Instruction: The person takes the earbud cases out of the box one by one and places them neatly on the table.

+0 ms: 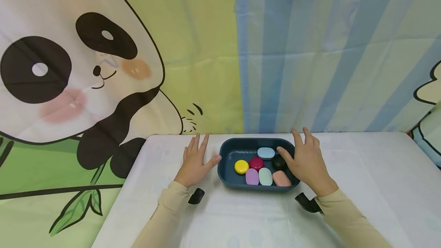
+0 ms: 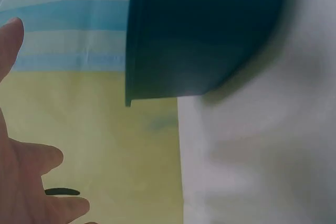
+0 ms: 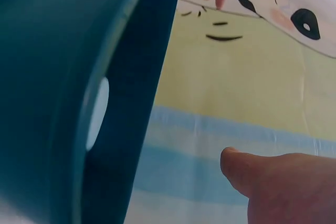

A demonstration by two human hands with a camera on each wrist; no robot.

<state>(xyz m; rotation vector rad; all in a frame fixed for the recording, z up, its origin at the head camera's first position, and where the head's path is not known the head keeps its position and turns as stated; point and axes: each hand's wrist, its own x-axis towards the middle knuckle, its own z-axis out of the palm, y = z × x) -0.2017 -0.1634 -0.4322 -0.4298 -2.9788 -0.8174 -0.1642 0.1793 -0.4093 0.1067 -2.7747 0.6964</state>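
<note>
A dark blue oblong tray (image 1: 237, 185) lies on the white-covered table. Inside it are a light blue piece (image 1: 266, 153), a yellow disc (image 1: 241, 167), a dark red disc (image 1: 256, 163), a purple piece (image 1: 252, 177), a mint piece (image 1: 265, 177), a peach piece (image 1: 281, 178) and a black round piece (image 1: 278, 162), partly covered by my right hand. My left hand (image 1: 195, 165) is spread beside the tray's left end, thumb tip right at the rim. Over the right end is my right hand (image 1: 308, 163), fingers extended, thumb above the black piece. Neither holds anything.
Behind the table's back edge hangs a printed cloth (image 1: 203, 68) with a panda and blue stripes. White cloth (image 1: 361, 171) covers the table on both sides of the tray. A black strap (image 1: 309, 203) shows at the right wrist, another black piece (image 1: 196, 196) at the left.
</note>
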